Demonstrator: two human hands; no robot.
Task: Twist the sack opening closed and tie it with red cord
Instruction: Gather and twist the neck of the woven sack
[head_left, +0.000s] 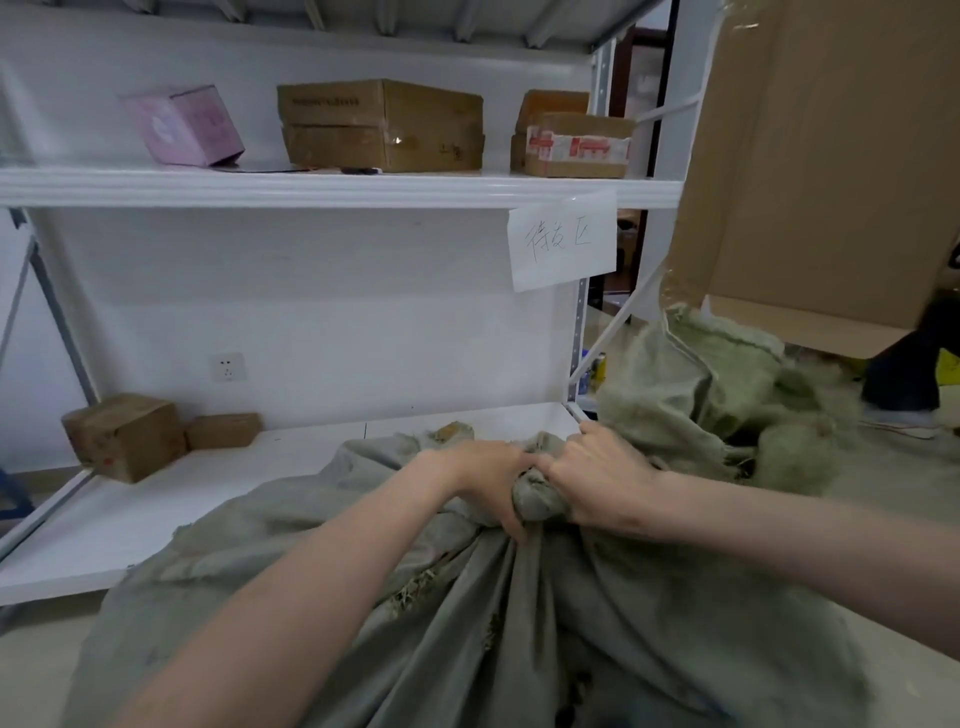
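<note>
Left hand (488, 483) and right hand (597, 478) both clenched around bunched neck (537, 501) of grey-green sack (467, 613), the 2 hands touching, sack sitting right below camera against low white shelf (156, 525).

Only the two arms of the person are showing in the head view. The left hand (485, 480) and the right hand (597, 478) are appearing bare. The left forearm (311, 597) and the right forearm (779, 519) are also appearing bare, from the wrist until the picture edge. Whether a sleeve is beginning higher up, the picture is not telling.
</note>
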